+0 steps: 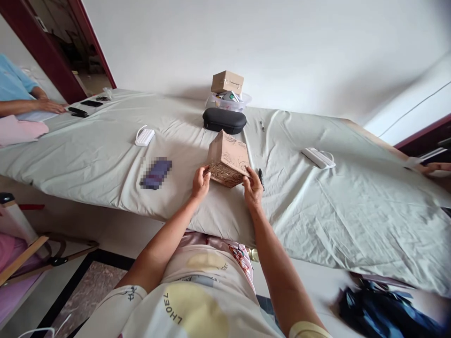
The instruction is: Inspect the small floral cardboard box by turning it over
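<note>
Between my two hands is a brown cardboard box [232,157] with dark line drawings over its visible sides. My left hand [202,182] pinches its lower left corner, thumb toward me. At the lower right corner my right hand [252,187] grips the box in the same way. The box looks tilted, with one drawn side turned toward me; whether it touches the cloth I cannot tell. A black marker [261,179] lies on the cloth just beside my right hand. Behind the box sits a black hard case [224,121].
A grey-green cloth [169,197] covers the table. Farther back, a plastic basket [243,101] carries a smaller cardboard box [227,82]. White power banks lie left [144,137] and right [319,158]; a blurred phone [156,173] is at left. Other people's hands show at both far sides.
</note>
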Action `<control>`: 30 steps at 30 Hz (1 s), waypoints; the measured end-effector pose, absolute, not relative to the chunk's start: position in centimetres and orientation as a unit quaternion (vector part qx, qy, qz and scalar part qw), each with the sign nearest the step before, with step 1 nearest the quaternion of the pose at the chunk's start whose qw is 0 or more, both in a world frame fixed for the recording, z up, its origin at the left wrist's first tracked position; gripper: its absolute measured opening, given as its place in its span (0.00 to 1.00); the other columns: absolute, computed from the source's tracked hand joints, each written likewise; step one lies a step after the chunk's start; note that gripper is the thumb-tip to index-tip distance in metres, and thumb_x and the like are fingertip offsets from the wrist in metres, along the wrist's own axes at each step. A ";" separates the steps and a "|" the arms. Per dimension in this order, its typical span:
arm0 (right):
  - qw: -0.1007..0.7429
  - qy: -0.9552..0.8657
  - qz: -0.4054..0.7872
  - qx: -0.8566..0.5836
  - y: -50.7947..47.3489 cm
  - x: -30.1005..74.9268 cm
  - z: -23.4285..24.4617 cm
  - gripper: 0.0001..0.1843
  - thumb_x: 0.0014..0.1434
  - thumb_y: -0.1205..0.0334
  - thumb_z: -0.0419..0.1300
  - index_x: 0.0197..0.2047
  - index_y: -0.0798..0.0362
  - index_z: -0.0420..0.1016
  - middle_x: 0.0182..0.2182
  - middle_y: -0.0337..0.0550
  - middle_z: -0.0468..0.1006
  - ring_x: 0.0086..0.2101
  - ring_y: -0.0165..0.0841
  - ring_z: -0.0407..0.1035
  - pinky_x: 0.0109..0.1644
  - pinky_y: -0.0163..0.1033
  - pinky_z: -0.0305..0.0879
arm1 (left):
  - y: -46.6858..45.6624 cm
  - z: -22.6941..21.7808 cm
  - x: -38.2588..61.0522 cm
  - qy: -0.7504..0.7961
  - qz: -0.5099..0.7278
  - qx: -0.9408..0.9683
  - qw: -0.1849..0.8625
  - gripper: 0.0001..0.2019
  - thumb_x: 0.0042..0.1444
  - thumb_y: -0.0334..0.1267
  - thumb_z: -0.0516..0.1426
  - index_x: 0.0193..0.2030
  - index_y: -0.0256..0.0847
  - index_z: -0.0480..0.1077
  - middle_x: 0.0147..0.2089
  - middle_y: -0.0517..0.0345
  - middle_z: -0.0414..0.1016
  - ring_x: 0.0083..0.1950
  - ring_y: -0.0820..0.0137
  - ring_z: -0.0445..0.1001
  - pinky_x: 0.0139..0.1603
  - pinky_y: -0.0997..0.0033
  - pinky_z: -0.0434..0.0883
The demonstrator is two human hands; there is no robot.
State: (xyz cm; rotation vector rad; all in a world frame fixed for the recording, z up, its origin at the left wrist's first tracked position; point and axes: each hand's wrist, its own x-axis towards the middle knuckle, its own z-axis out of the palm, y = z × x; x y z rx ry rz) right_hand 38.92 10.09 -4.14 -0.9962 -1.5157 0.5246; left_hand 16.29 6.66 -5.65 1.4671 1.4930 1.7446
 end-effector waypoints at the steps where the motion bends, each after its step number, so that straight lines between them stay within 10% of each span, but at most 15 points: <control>1: 0.589 -0.645 0.229 -0.430 9.9 38.8 -4.3 0.31 0.68 0.39 0.59 0.65 0.50 0.76 0.58 0.56 0.80 0.43 0.38 0.77 0.48 0.46 0.80 | 6.6 -5.6 16.2 0.564 0.612 0.529 0.168 0.10 0.70 0.42 0.56 0.53 0.43 0.72 0.63 0.40 0.76 0.68 0.55 0.75 0.72 0.49 0.73; 8: 0.552 -0.643 0.247 -0.470 9.9 38.4 -5.5 0.34 0.62 0.41 0.64 0.65 0.48 0.72 0.49 0.48 0.78 0.36 0.35 0.74 0.38 0.43 0.77 | 6.5 -5.4 16.3 0.657 0.532 0.513 0.145 0.09 0.63 0.29 0.55 0.47 0.42 0.73 0.48 0.46 0.81 0.52 0.57 0.81 0.59 0.55 0.78; 15: 0.407 -0.725 0.110 -0.544 9.8 38.7 -6.1 0.30 0.60 0.47 0.68 0.62 0.49 0.73 0.49 0.52 0.81 0.51 0.47 0.75 0.57 0.54 0.73 | 6.5 -6.1 16.8 0.563 0.613 0.550 0.070 0.29 0.68 0.43 0.55 0.74 0.42 0.61 0.68 0.38 0.71 0.66 0.55 0.75 0.66 0.51 0.76; 20: 0.328 -0.726 0.053 -0.602 9.2 38.9 -5.9 0.19 0.60 0.50 0.72 0.50 0.48 0.78 0.55 0.54 0.80 0.57 0.50 0.73 0.59 0.56 0.70 | 6.1 -5.6 17.2 0.529 0.582 0.615 0.059 0.25 0.74 0.47 0.50 0.73 0.46 0.65 0.71 0.40 0.70 0.72 0.55 0.71 0.74 0.48 0.70; 25: 0.433 -0.725 0.078 -0.530 9.6 39.1 -6.1 0.20 0.63 0.41 0.67 0.45 0.48 0.79 0.43 0.51 0.82 0.46 0.45 0.76 0.50 0.50 0.73 | 6.3 -5.4 16.6 0.523 0.609 0.592 0.073 0.23 0.75 0.49 0.47 0.68 0.43 0.68 0.66 0.40 0.76 0.68 0.58 0.75 0.73 0.49 0.72; 30: 0.550 -0.668 0.182 -0.467 9.2 39.0 -5.0 0.31 0.68 0.36 0.59 0.61 0.51 0.78 0.42 0.51 0.84 0.40 0.41 0.78 0.45 0.46 0.76 | 6.7 -5.9 16.5 0.530 0.657 0.515 0.152 0.22 0.72 0.55 0.52 0.63 0.41 0.67 0.61 0.41 0.80 0.57 0.58 0.82 0.59 0.52 0.82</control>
